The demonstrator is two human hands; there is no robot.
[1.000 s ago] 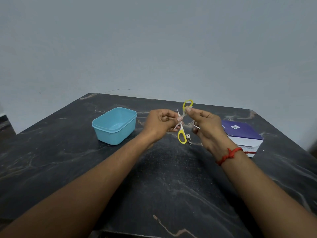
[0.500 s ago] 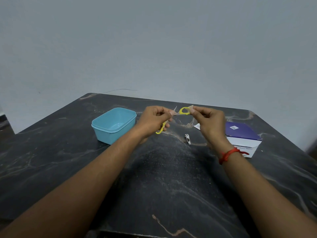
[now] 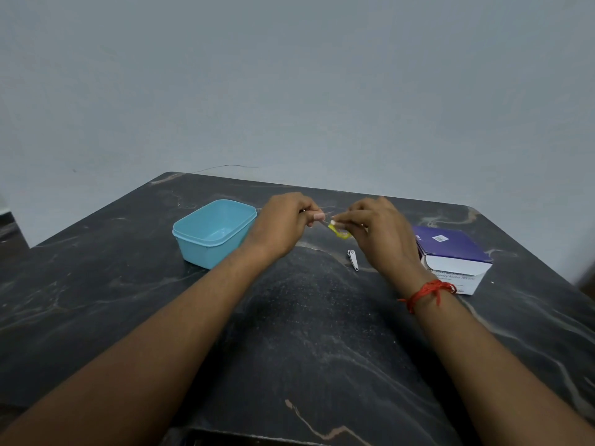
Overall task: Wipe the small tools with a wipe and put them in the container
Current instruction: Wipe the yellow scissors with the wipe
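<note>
We hold the scissors (image 3: 341, 234) crosswise, handles pointing right: left hand (image 3: 285, 225) pinches the blade end, right hand (image 3: 381, 235) pinches the yellow handle.

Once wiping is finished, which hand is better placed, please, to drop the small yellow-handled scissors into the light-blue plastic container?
Probably the left hand: it pinches the small yellow-handled scissors and sits beside the light-blue plastic container, while the right hand, farther away, pinches the white wipe.

Two hands are counted: one left hand (image 3: 283, 225), one right hand (image 3: 383, 236). One scissors (image 3: 341, 234), one container (image 3: 206, 249), one clipper (image 3: 353, 260), one box (image 3: 450, 249), one wrist thread (image 3: 428, 292) and one table (image 3: 322, 333) are recorded.
</note>
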